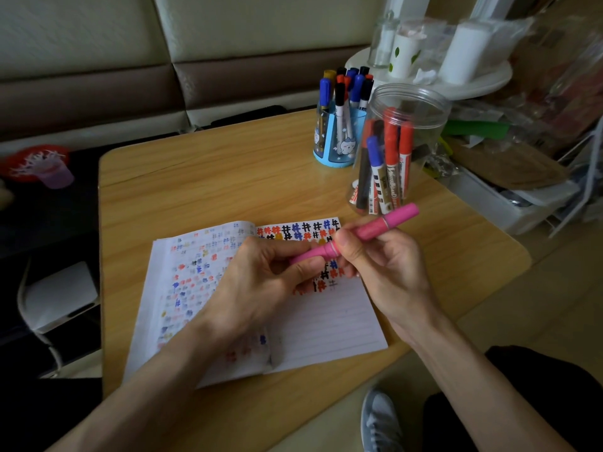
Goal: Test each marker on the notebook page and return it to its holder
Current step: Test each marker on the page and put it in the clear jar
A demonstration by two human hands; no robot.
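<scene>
A pink marker [370,228] lies slanted above the open notebook [329,318], held at both ends. My left hand [261,285] pinches its lower end between thumb and fingers, and my right hand [381,265] grips its middle part. The notebook's right page carries rows of coloured hash marks near the top; the left page shows bleed-through marks. A clear plastic jar [399,148] with red, blue and black markers stands just beyond the notebook. Behind it a blue holder [337,138] holds several capped markers.
The wooden table [212,177] ends close on the right and front. A white tray [456,83] with jars and cups sits at the back right, beside cluttered white bins [509,197]. A red dish and plastic cup [42,168] are at the far left.
</scene>
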